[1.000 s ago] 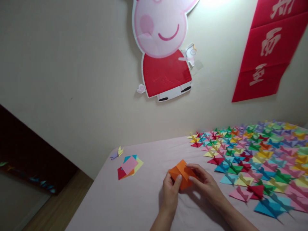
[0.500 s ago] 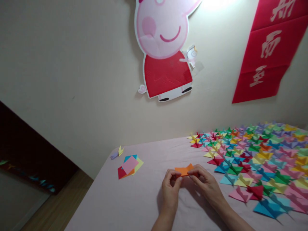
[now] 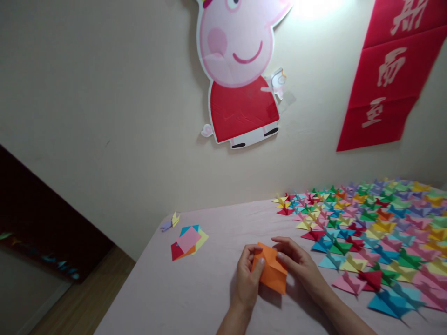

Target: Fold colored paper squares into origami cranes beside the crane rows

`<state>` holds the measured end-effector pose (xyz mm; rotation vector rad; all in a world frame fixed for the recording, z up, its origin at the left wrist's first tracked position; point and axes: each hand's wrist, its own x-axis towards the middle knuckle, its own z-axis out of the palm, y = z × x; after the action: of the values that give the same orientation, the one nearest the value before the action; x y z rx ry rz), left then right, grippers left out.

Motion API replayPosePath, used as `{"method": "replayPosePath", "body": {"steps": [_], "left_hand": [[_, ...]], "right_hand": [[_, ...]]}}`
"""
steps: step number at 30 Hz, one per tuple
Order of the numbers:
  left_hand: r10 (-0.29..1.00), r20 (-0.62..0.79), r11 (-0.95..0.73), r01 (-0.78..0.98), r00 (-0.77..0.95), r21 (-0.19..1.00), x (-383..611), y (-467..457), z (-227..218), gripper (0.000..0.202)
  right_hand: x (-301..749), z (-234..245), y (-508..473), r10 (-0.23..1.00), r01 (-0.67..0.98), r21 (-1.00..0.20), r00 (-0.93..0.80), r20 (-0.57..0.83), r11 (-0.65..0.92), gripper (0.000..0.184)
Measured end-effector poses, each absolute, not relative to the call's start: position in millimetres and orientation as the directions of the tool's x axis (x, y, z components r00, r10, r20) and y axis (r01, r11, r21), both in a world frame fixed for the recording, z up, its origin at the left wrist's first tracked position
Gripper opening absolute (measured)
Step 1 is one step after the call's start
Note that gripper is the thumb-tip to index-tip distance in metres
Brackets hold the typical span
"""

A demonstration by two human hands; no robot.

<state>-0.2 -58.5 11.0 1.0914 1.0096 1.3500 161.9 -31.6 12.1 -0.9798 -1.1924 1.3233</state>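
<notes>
A square of orange origami paper (image 3: 274, 272), with crease lines across it, is tilted toward me above the bed-like surface. My left hand (image 3: 247, 274) is closed on its left edge, thumb on the near face and fingers behind. At the upper right edge is my right hand (image 3: 302, 265), its thumb tip against or just beside the paper. The right index finger stretches out above, apart from the thumb. Off to the left lies a small stack of coloured paper squares (image 3: 189, 239), pink on top, with red, blue, yellow and orange ones under it.
Many folded paper cranes (image 3: 379, 232) in mixed colours cover the right side of the pink sheet (image 3: 195, 298). Purple and yellow folded pieces (image 3: 171, 222) lie at the far left corner. A pig cutout (image 3: 244, 109) and a red banner (image 3: 387, 79) hang on the wall.
The orange paper has gone from a narrow folded shape between both hands to an opened square facing me. My right fingers have spread away from it; the left hand keeps its hold.
</notes>
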Motion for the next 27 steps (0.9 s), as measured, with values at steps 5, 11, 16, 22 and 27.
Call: {"method": "replayPosePath", "body": {"steps": [5, 11, 16, 22, 27], "left_hand": [[1.000, 0.015, -0.021, -0.296, -0.022, 0.955, -1.4, -57.8, 13.7, 0.048], [0.998, -0.021, -0.008, -0.404, -0.065, 0.915, 0.6, -56.8, 13.5, 0.066], [0.997, -0.013, -0.019, -0.418, -0.075, 0.908, 3.3, -55.8, 14.5, 0.064], [0.998, 0.035, -0.053, -0.341, -0.058, 0.938, 3.3, -54.2, 6.7, 0.056], [0.998, 0.029, -0.048, -0.351, -0.058, 0.935, 3.2, -52.0, -2.0, 0.054]], "right_hand": [[160.7, 4.8, -31.2, 0.975, -0.172, -0.984, -0.204, 0.089, 0.054, 0.038], [161.4, -4.0, -25.4, 0.987, -0.050, -0.985, -0.009, 0.163, 0.163, 0.031], [159.9, -1.9, -28.2, 0.978, 0.048, -0.977, -0.005, 0.207, 0.207, 0.027], [157.5, 1.8, -31.2, 0.971, 0.121, -0.963, -0.055, 0.234, 0.240, 0.022], [157.4, 3.8, -30.8, 0.942, 0.150, -0.934, -0.136, 0.306, 0.325, 0.016]]}}
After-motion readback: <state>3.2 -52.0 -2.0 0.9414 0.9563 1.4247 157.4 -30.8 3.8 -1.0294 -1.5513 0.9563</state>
